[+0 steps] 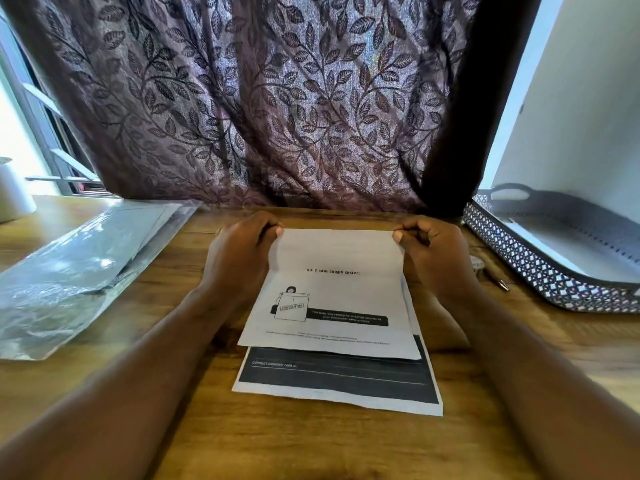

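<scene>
A printed white sheet point(332, 296) with a small drawing and black text bar is lifted at its far edge over the wooden table point(311, 445). My left hand point(239, 251) pinches its far left corner. My right hand point(429, 251) pinches its far right corner. The sheet bends along a crease near its upper third. Under it lies a second sheet point(339, 379) with a wide dark band, flat on the table and sticking out toward me.
Shiny clear plastic sleeves point(69, 271) with paper inside lie at the left. A grey lattice tray point(554, 258) stands at the right, with a pen point(498, 280) beside it. A leaf-patterned curtain point(277, 98) hangs behind the table. A white cylinder point(12, 195) sits far left.
</scene>
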